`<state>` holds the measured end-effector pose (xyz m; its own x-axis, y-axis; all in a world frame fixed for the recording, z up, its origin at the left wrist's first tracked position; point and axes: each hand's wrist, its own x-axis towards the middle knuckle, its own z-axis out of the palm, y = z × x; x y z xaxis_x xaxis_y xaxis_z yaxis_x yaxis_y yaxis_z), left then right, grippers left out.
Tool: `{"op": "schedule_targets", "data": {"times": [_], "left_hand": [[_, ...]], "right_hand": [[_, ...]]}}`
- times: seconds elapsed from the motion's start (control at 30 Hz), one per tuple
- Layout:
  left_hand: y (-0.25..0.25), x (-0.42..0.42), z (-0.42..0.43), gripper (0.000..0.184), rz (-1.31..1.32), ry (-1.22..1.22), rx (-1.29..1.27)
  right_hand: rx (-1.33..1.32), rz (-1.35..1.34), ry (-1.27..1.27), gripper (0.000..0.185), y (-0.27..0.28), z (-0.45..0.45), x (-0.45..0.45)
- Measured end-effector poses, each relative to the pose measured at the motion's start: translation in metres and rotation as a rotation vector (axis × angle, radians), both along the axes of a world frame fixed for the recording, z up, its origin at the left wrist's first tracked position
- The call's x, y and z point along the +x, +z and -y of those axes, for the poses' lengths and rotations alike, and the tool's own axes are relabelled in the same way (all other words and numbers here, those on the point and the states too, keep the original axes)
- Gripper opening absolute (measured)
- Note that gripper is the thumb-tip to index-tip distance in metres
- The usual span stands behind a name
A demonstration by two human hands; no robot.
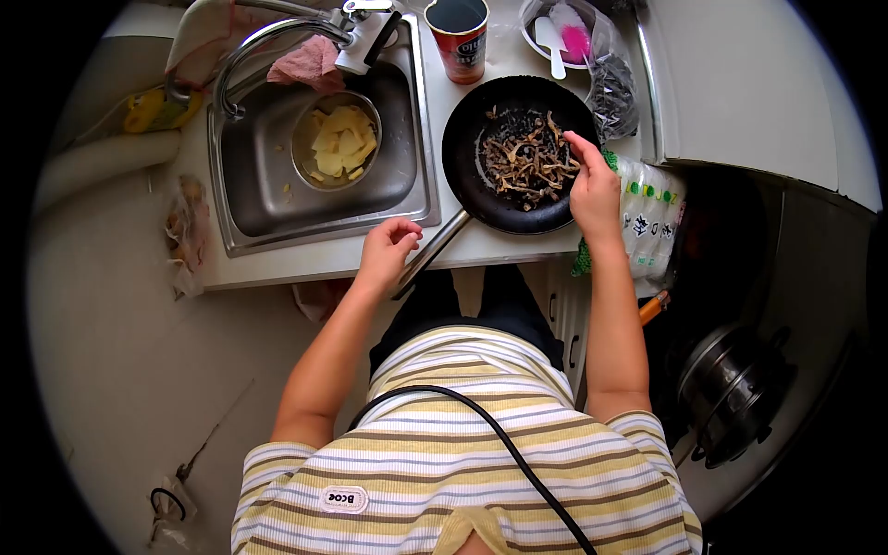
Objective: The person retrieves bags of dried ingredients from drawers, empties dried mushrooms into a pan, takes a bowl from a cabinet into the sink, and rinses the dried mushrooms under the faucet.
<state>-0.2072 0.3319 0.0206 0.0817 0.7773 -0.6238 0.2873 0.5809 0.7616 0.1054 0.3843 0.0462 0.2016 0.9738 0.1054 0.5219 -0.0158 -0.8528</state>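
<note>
A black frying pan [462,139] sits on the counter right of the sink, holding dark brown dried strips [529,162] that look like dried fish or mushrooms. My right hand [597,190] is at the pan's right rim, fingers stretched out over the edge; I cannot tell whether they touch it. Beside the pan's metal handle [439,245], my left hand [387,250] has its fingers curled in, with nothing visible in them. In the sink [268,208], a metal bowl [303,166] contains pale yellow slices [342,141], under the faucet [242,51].
Behind the pan stands a red cup [460,54]. A basin [532,37] with a white utensil and something pink is at the back right, near a dark-filled plastic bag [612,102]. Printed plastic packaging [647,217] lies right of the pan. A steel pot [731,384] is lower right.
</note>
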Motion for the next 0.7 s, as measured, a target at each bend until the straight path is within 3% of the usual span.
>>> {"op": "schedule_targets", "data": {"times": [0.03, 0.07, 0.1, 0.17, 0.2, 0.3, 0.4, 0.5, 0.53, 0.57, 0.63, 0.7], "left_hand": [[0.000, -0.003, 0.001, 0.009, -0.001, 0.003, 0.005], [0.001, -0.005, 0.003, 0.009, -0.002, 0.004, -0.005], [0.000, -0.007, 0.004, 0.009, -0.004, 0.006, -0.015], [-0.006, -0.005, 0.010, 0.010, 0.040, 0.011, 0.013], [-0.006, -0.009, 0.012, 0.010, 0.071, 0.022, 0.041], [0.006, -0.015, 0.012, 0.012, -0.044, -0.049, 0.070], [0.019, -0.036, 0.009, 0.015, -0.192, -0.080, 0.140], [0.005, -0.085, 0.006, 0.016, -0.178, 0.007, 0.164], [0.004, -0.103, 0.002, 0.016, -0.105, 0.181, 0.071], [0.001, -0.122, -0.003, 0.017, -0.024, 0.349, -0.021], [-0.018, -0.160, -0.024, 0.022, -0.047, 0.478, -0.063], [-0.047, -0.194, -0.054, 0.023, 0.022, 0.649, -0.156]], "right_hand": [[0.097, 0.050, 0.053, 0.045, 0.000, 0.001, -0.001], [0.020, 0.034, 0.131, 0.059, -0.003, 0.004, 0.003], [0.026, 0.032, 0.135, 0.059, -0.005, 0.006, 0.001], [-0.204, 0.386, 0.194, 0.072, -0.008, 0.009, -0.009], [-0.316, 0.437, 0.270, 0.082, -0.014, 0.008, -0.008], [-0.188, 0.435, 0.243, 0.072, -0.012, 0.001, -0.019], [-0.027, 0.198, 0.314, 0.061, -0.013, -0.006, -0.018], [-0.152, 0.461, 0.290, 0.065, -0.002, -0.002, -0.025], [-0.272, 0.694, 0.269, 0.072, 0.010, 0.001, -0.030], [-0.293, 0.734, 0.231, 0.073, 0.009, 0.004, -0.032], [-0.278, 0.695, 0.198, 0.072, 0.003, 0.008, -0.032], [-0.165, 0.557, 0.151, 0.054, -0.005, 0.011, -0.034]]}}
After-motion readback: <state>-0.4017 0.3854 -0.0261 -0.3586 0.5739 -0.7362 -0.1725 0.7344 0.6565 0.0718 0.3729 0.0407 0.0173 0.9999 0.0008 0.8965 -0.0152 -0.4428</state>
